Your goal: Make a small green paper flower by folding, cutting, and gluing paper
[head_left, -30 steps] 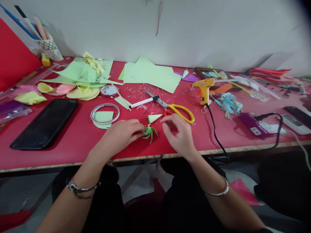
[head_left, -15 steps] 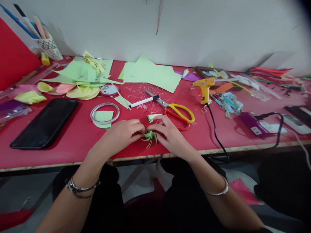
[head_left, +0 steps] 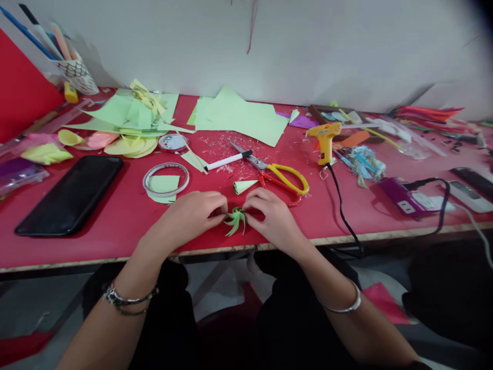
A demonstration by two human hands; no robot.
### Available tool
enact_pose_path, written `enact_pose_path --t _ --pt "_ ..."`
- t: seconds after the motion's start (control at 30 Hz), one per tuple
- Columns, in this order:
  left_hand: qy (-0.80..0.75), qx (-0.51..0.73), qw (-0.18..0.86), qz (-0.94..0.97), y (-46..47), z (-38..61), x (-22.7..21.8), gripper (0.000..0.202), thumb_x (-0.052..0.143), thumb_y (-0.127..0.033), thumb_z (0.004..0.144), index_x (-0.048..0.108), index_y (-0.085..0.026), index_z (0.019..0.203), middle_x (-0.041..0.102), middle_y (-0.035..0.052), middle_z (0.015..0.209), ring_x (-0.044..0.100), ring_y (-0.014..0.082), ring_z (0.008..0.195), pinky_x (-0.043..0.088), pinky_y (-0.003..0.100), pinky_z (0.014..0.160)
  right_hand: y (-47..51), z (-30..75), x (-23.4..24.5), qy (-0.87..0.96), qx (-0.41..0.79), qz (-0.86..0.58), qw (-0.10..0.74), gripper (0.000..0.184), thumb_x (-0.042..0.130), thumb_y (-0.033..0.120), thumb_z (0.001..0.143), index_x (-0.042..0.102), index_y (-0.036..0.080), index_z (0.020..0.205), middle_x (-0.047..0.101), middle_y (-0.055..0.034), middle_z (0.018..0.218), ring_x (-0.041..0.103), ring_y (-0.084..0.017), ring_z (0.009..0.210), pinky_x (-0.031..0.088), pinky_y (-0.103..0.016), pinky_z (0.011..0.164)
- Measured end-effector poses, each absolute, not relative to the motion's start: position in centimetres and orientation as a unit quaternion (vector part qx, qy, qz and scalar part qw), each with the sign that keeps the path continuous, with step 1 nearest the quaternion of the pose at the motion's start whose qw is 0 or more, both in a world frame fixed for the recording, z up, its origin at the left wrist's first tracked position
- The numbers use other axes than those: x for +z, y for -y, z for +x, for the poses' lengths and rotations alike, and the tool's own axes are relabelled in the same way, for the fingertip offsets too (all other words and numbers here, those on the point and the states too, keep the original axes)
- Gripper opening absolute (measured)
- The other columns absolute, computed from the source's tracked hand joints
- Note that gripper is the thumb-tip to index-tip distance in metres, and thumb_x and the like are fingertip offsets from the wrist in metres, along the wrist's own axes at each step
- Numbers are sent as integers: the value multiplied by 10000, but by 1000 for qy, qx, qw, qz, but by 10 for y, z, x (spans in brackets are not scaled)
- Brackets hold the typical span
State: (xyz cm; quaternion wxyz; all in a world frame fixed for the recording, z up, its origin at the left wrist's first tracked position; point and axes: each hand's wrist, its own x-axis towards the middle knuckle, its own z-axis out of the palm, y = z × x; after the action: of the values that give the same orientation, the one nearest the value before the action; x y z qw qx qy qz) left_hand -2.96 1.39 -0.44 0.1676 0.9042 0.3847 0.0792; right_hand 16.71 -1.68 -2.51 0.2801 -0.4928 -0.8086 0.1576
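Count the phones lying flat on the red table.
2, both face up: a large black phone left of the left hand, and a smaller dark phone at the far right edge. Clutter may hide others.

The base of a green paper sprig (head_left: pixel 235 220) vanishes between the fingertips of the left hand (head_left: pixel 192 215) and right hand (head_left: pixel 269 218), its pinched end unseen. Pens in a patterned cup (head_left: pixel 77 74) run off the top-left edge; a red sheet (head_left: pixel 23 92) is cropped at left; far-right clutter blurs.
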Motion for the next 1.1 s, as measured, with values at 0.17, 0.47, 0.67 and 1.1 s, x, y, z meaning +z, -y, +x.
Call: enact_pose_path --t 0.17,0.47,0.67,1.1 --pt "-399 76 165 899 -13 -29 -2 85 489 -243 800 526 -178 760 587 2 753 516 130 673 311 223 567 18 167 -26 815 108 -508 256 98 495 167 764 535 173 675 540 -38 813 485 -144 753 382 -253 664" --pt "-412 76 164 893 -11 -30 0 58 484 -212 768 487 -176 724 557 -4 698 483 113 609 263 225 521 19 169 -22 770 89 -569 273 223 484 170 742 374 176 548 407 24 607 374 -80 535 278 -221 508" --pt "-412 82 163 893 -11 -31 0 60 484 -212 763 483 -176 716 554 -5 692 476 110 599 263 225 515 19 171 -21 766 87 -570 283 233 494 200 744 374 175 546 393 31 583 349 -71 506 262 -222 492" --pt "-417 98 173 887 -12 -31 -1 103 490 -254 788 516 -169 736 557 -4 673 473 98 575 273 213 494 25 164 -18 799 197 -471 317 132 553 306 788 554 175 804 526 -19 827 477 -90 631 404 -210 580"
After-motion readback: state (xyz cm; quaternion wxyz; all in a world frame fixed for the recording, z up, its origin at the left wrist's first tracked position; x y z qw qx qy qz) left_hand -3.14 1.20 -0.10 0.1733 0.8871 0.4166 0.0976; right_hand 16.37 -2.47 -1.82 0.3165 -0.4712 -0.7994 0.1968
